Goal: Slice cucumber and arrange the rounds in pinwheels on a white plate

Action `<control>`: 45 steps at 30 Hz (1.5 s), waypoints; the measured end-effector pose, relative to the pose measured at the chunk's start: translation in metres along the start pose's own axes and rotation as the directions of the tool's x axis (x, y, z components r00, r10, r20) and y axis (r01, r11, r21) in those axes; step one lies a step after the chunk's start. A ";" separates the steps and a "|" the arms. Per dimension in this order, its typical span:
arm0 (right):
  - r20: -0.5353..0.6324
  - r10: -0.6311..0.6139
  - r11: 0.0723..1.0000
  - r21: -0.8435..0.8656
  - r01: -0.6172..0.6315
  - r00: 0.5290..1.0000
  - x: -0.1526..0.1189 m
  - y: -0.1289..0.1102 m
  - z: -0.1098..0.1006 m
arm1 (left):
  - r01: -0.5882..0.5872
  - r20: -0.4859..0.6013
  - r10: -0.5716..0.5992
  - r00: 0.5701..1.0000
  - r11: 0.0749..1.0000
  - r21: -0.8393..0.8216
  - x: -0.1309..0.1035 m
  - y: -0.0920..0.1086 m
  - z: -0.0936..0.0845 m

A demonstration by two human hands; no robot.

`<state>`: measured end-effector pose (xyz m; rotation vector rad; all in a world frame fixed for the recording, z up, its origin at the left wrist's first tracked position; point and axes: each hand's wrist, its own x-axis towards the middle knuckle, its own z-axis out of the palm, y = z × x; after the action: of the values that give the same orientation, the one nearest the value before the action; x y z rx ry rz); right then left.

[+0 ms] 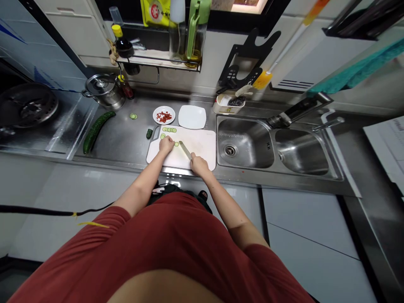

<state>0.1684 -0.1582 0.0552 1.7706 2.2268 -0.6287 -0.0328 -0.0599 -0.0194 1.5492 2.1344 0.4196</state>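
Note:
My right hand [199, 164] is wrapped round the handle of a knife [185, 150], whose blade points up and left over the white cutting board [202, 145]. Left of the blade, my left hand [166, 144] is closed with its fingers bunched together; what they hold, if anything, is hidden. A round cucumber slice [176, 144] lies between that hand and the blade tip. Along the board's upper left runs a row of cucumber slices [169, 130], with more beside my left fingers. A dark green cucumber end [149, 134] rests on the counter by the board's handle.
Behind the board stand a plate of chopped red pieces [164, 115] and a white square plate [192, 117]. A whole cucumber [97, 131] and some slices [133, 116] lie on the left, near a steel pot [104, 90]. A double sink [246, 143] is at right.

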 end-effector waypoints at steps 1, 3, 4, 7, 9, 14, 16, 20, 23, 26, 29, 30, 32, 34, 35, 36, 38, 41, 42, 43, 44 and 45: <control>0.005 -0.004 1.000 -0.004 0.004 1.000 0.000 -0.002 -0.001 | 0.002 0.000 -0.002 1.000 1.000 0.000 0.000 0.000 0.000; 0.009 -0.016 1.000 -0.010 0.016 1.000 0.001 -0.006 -0.003 | 0.003 0.001 -0.003 1.000 1.000 -0.007 -0.002 0.001 -0.001; 0.008 -0.020 1.000 -0.014 0.020 1.000 0.001 -0.008 -0.003 | 0.005 0.001 -0.005 1.000 1.000 -0.012 -0.003 0.001 -0.001; 0.002 -0.027 0.999 -0.023 0.027 1.000 0.002 -0.011 -0.002 | 0.012 0.001 -0.012 1.000 1.000 -0.019 -0.004 0.003 -0.002; -0.004 -0.035 0.999 -0.024 0.035 0.999 0.003 -0.012 -0.002 | 0.019 0.004 -0.019 1.000 1.000 -0.017 -0.004 0.003 -0.002; 0.009 -0.039 0.999 -0.018 0.039 0.999 0.005 -0.012 -0.001 | 0.015 0.000 -0.015 1.000 1.000 -0.013 -0.004 0.003 -0.001; 0.011 -0.037 0.999 -0.017 0.037 0.999 0.006 -0.013 -0.001 | 0.010 -0.001 -0.010 1.000 1.000 -0.014 -0.004 0.003 -0.001; 0.003 -0.049 0.999 -0.020 0.049 0.999 0.008 -0.014 -0.002 | 0.014 0.012 -0.014 1.000 1.000 -0.004 -0.004 0.003 -0.002; 0.014 -0.057 0.998 -0.028 0.057 0.998 0.009 -0.012 -0.003 | 0.017 0.024 -0.018 1.000 1.000 0.009 -0.003 0.003 -0.003; 0.027 -0.060 0.997 -0.042 0.061 0.998 0.011 -0.010 -0.005 | 0.022 0.039 -0.023 0.999 1.000 0.023 -0.002 0.004 -0.003; 0.041 -0.071 0.996 -0.047 0.072 0.997 0.014 -0.010 -0.006 | 0.032 0.043 -0.033 0.999 0.999 0.028 -0.001 0.004 -0.003; 0.049 -0.072 0.996 -0.044 0.074 0.996 0.016 -0.010 -0.006 | 0.035 0.043 -0.036 0.998 0.999 0.029 -0.001 0.004 -0.003; 0.065 -0.068 0.997 -0.036 0.071 0.996 0.019 -0.012 -0.007 | 0.040 0.040 -0.041 0.998 0.999 0.029 0.000 0.004 -0.003; 0.084 -0.063 0.997 -0.031 0.065 0.994 0.022 -0.014 -0.009 | 0.043 0.040 -0.044 0.998 0.999 0.028 0.000 0.005 -0.004; 0.094 -0.060 0.998 -0.028 0.063 0.994 0.023 -0.015 -0.011 | 0.046 0.041 -0.047 0.998 0.999 0.027 0.000 0.005 -0.004; 0.104 -0.057 0.998 -0.025 0.059 0.993 0.024 -0.016 -0.012 | 0.049 0.044 -0.050 0.998 0.999 0.024 0.000 0.005 -0.005; 0.118 -0.050 0.998 -0.017 0.052 0.992 0.026 -0.016 -0.013 | 0.053 0.051 -0.054 0.997 0.998 0.016 0.000 0.006 -0.006; 0.125 -0.057 0.998 -0.004 0.058 0.991 0.025 -0.013 -0.014 | 0.053 0.056 -0.053 0.997 0.999 0.004 -0.001 0.006 -0.007; 0.125 -0.060 0.998 -0.002 0.061 0.990 0.024 -0.012 -0.013 | 0.051 0.055 -0.051 0.997 0.999 0.000 -0.001 0.006 -0.008; 0.125 -0.060 0.998 -0.003 0.061 0.990 0.023 -0.010 -0.012 | 0.051 0.055 -0.051 0.997 0.999 -0.003 -0.001 0.006 -0.008; 0.123 -0.059 0.998 -0.006 0.060 0.991 0.021 -0.009 -0.011 | 0.052 0.055 -0.051 0.997 0.999 -0.005 -0.001 0.005 -0.008; 0.121 -0.058 0.998 -0.009 0.059 0.991 0.020 -0.008 -0.010 | 0.052 0.056 -0.052 0.997 0.999 -0.007 -0.001 0.005 -0.008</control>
<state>0.1569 -0.1379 0.0571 1.6213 2.2029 -0.7118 -0.0324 -0.0593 -0.0099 1.4799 2.1232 0.3634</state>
